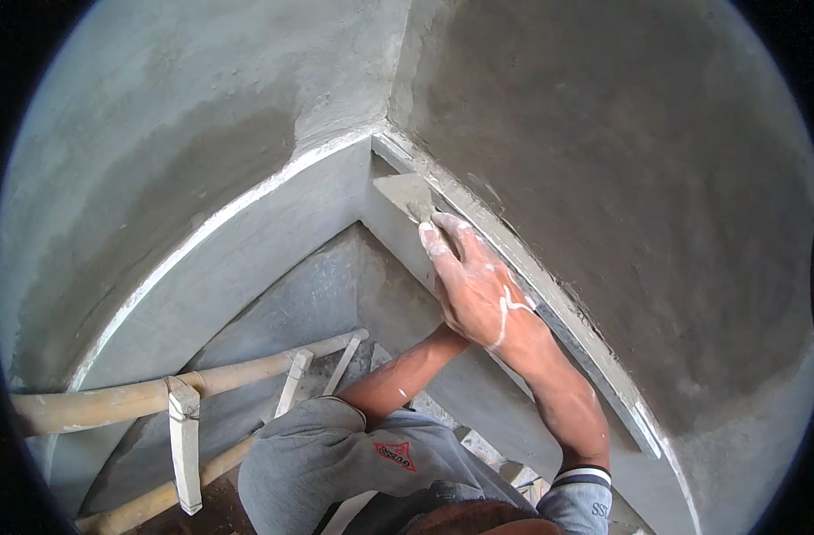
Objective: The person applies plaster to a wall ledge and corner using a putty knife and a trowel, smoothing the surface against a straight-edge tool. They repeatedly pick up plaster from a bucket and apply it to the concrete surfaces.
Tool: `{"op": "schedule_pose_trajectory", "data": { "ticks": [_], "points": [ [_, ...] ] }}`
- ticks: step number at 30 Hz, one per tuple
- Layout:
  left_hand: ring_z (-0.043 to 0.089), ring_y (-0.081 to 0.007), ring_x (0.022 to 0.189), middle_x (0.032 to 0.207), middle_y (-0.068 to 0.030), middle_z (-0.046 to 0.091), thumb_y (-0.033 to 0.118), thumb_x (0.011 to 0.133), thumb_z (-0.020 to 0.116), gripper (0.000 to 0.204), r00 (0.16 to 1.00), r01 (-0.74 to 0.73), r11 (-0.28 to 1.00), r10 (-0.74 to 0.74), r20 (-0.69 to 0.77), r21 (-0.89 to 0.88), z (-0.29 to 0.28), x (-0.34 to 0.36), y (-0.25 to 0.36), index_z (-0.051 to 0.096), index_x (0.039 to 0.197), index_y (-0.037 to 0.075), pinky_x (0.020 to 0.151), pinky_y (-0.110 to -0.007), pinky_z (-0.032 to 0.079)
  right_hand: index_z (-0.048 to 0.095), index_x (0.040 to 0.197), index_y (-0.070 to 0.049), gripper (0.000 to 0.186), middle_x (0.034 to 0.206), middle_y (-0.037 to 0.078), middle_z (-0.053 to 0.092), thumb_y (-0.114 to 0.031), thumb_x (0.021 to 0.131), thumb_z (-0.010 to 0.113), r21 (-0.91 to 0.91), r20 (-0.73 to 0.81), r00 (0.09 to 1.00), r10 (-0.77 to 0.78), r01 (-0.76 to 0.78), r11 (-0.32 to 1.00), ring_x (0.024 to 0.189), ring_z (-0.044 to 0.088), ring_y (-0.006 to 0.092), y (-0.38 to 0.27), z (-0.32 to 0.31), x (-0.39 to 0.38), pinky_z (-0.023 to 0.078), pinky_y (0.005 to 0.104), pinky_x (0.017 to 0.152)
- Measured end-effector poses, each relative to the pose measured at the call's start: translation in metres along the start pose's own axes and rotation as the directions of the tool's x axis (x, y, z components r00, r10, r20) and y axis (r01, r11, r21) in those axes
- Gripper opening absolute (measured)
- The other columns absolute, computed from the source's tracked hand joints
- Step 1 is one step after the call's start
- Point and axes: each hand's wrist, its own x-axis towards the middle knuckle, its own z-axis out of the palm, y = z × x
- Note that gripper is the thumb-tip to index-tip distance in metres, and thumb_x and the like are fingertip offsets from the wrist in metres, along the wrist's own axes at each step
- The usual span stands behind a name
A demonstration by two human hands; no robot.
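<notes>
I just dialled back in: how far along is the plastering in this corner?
Done: both upper wall faces carry grey plaster, with a darker, damp-looking patch on the left one. In hand: the right hand presses a trowel against the band under the ledge edge, near the corner. The left hand is hidden behind the right forearm. Left: I can't tell how much of the band below still needs smoothing.

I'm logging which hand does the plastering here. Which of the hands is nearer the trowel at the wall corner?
Right. The right hand grips the trowel, fingers on its blade. The left hand is hidden behind the right forearm, its arm reaching up from lower down.
</notes>
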Motion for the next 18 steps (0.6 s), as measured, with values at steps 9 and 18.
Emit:
{"op": "schedule_pose_trajectory", "data": {
  "ticks": [9,18],
  "points": [
    [0.005,-0.0576,0.135,0.141,-0.0423,0.009,0.057,0.065,0.077,0.114,0.998,0.021,1.000,-0.020,-0.066,0.015,0.004,-0.002,-0.001,0.013,0.139,-0.004,0.109,-0.063,0.011,0.060,0.115,0.001,0.031,0.118,0.014,0.058,-0.009,0.086,0.055,0.552,-0.145,0.977,0.155,-0.050,0.832,0.097,0.060,0.0191,0.028,-0.061,0.017,0.049,0.0287,0.076],
    [0.006,-0.0567,0.135,0.143,-0.0383,0.008,0.052,0.061,0.081,0.125,0.997,-0.035,0.999,0.034,-0.070,-0.003,0.004,0.000,0.003,0.005,0.141,-0.005,0.106,-0.067,0.011,0.058,0.114,0.005,0.041,0.111,0.023,0.061,-0.004,0.074,0.057,0.150,0.040,0.992,-0.124,0.116,0.982,0.102,0.059,0.0372,0.058,-0.056,0.062,0.047,0.0425,0.091]
  ]
}}
